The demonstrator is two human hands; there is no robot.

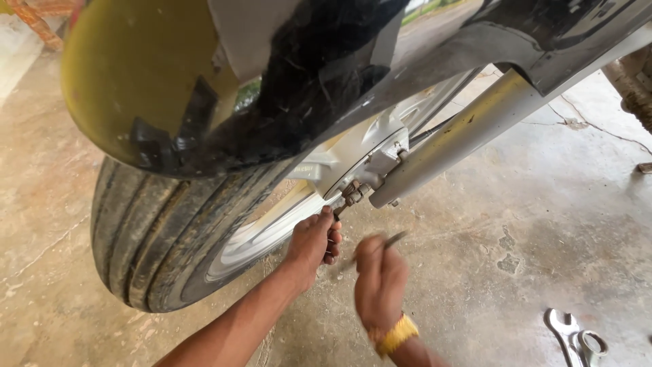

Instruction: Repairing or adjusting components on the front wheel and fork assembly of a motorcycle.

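A motorcycle front wheel with a ribbed black tyre and silver alloy rim stands under a glossy black mudguard. The silver fork leg runs down to the axle nut. My left hand is closed around a tool handle just below the axle nut. My right hand, with a yellow band at the wrist, grips a thin dark metal tool whose tip points up toward the axle; it is blurred.
The bike stands on a stained, cracked concrete floor. Two shiny spanners lie on the floor at the lower right. A rough tree trunk or post stands at the far right edge.
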